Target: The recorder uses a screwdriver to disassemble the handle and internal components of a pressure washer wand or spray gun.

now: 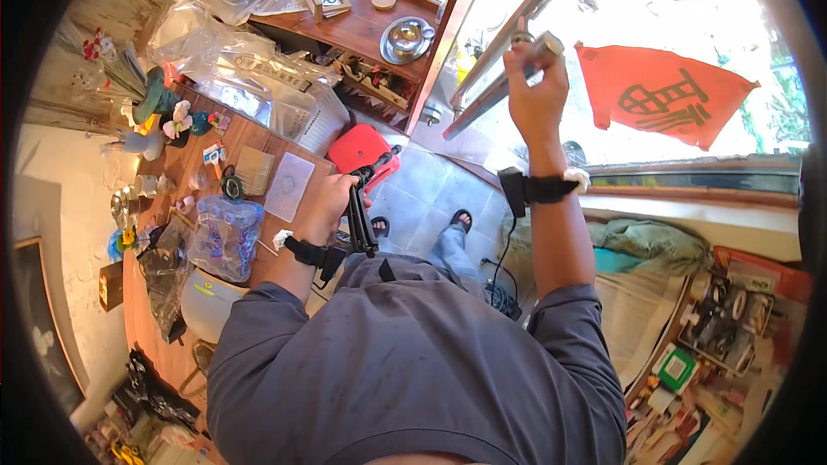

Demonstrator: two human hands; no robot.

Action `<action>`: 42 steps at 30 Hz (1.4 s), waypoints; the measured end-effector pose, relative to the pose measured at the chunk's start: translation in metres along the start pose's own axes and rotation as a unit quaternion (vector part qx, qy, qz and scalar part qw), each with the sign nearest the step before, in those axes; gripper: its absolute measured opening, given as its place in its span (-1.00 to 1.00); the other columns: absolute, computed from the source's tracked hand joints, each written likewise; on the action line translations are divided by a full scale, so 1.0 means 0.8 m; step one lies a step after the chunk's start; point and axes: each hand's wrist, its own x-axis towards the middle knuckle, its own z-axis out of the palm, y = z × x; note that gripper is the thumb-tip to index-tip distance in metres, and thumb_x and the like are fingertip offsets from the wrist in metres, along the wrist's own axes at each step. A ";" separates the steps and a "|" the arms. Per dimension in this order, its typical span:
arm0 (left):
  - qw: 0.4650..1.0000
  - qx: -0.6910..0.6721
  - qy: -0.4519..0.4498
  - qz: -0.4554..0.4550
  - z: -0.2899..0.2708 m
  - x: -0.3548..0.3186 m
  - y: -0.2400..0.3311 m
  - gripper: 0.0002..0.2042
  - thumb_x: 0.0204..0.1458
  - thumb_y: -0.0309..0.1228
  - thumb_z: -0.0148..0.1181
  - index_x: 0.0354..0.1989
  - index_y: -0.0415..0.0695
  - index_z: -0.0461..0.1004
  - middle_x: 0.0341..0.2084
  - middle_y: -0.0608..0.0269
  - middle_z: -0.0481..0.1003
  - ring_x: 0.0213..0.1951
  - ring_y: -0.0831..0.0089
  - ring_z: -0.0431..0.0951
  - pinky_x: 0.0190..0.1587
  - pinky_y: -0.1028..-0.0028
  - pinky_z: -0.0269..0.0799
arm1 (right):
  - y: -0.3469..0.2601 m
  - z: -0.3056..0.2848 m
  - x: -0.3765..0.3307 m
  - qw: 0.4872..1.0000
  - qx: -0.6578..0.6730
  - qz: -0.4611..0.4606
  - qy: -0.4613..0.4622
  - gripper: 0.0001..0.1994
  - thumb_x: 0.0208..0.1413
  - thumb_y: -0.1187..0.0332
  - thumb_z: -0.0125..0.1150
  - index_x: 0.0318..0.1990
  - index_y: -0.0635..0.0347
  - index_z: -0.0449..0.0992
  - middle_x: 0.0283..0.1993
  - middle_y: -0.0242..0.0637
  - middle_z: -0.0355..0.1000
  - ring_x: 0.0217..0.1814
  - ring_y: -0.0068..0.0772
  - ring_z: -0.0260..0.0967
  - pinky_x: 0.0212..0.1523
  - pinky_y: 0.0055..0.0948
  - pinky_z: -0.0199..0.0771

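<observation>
My left hand (331,201) is closed around a black folded tripod (362,207), whose legs point down toward my body. Its far end reaches over a red lidded bin or stool (360,148). On the right, my raised right hand (539,90) is at the near end of a long metal pull handle (491,102), which looks fixed to the edge of a door. The fingers are curled round the bar, slightly blurred. Black straps with small boxes are on both wrists.
A wooden table (172,245) on the left holds a clear plastic bag (226,237), scissors (231,185) and flowers. Ahead stands a wooden cabinet (362,21) with a metal cup on a saucer. A red paper (663,96) hangs on bright glass. Several tools fill a tray (732,319) at right.
</observation>
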 end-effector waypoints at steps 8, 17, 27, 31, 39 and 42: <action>0.997 0.066 -0.027 -0.005 -0.044 -0.015 -0.011 -0.73 0.26 -0.33 0.03 -0.22 -0.36 0.48 -0.47 -0.02 0.60 -0.47 0.18 0.71 -0.36 0.23 0.71 | -0.073 -0.092 -0.164 0.980 0.160 0.122 0.008 -0.84 0.23 0.40 0.42 -0.14 0.18 0.54 -0.20 -0.39 0.52 -0.06 -0.50 0.40 0.06 -0.41 0.39; 0.985 0.133 -0.110 0.016 0.009 -0.024 -0.029 -0.74 0.27 -0.33 0.03 -0.20 -0.34 0.50 -0.50 -0.01 0.61 -0.51 0.20 0.70 -0.40 0.28 0.68 | -0.099 -0.273 -0.374 0.940 0.205 0.262 0.077 -0.90 0.28 0.52 0.30 -0.10 0.18 0.54 -0.16 -0.38 0.58 -0.08 -0.55 0.52 0.06 -0.45 0.52; 0.978 0.105 -0.181 0.027 0.122 -0.075 -0.052 -0.74 0.28 -0.36 -0.02 -0.23 -0.37 0.45 -0.49 0.02 0.58 -0.44 0.16 0.70 -0.33 0.20 0.69 | -0.080 -0.489 -0.506 0.943 0.022 0.268 0.195 -0.88 0.19 0.57 0.28 -0.15 0.26 0.50 -0.15 -0.12 0.65 0.02 -0.20 0.64 0.12 -0.29 0.59; 0.970 0.140 -0.199 0.026 0.163 -0.066 -0.050 -0.73 0.27 -0.36 -0.03 -0.25 -0.39 0.45 -0.49 -0.01 0.58 -0.45 0.15 0.70 -0.34 0.20 0.69 | -0.059 -0.544 -0.529 0.922 -0.035 0.300 0.242 -0.80 0.20 0.61 0.25 -0.05 0.28 0.48 -0.06 -0.04 0.65 0.09 -0.20 0.63 0.18 -0.30 0.56; 0.961 0.174 -0.214 -0.007 0.246 0.021 -0.016 -0.74 0.26 -0.40 -0.06 -0.23 -0.40 0.45 -0.47 -0.06 0.59 -0.48 0.13 0.70 -0.37 0.19 0.69 | -0.024 -0.636 -0.561 0.892 -0.091 0.353 0.268 -0.71 0.27 0.53 0.28 0.11 0.34 0.47 0.15 -0.04 0.59 0.22 -0.26 0.54 0.29 -0.31 0.47; 0.960 0.168 -0.220 -0.035 0.272 0.086 -0.004 -0.74 0.26 -0.40 -0.05 -0.23 -0.40 0.44 -0.46 -0.06 0.59 -0.47 0.12 0.70 -0.37 0.19 0.70 | -0.026 -0.653 -0.560 0.870 -0.092 0.390 0.287 -0.65 0.30 0.50 0.30 0.19 0.35 0.45 0.22 -0.05 0.53 0.29 -0.26 0.48 0.32 -0.30 0.46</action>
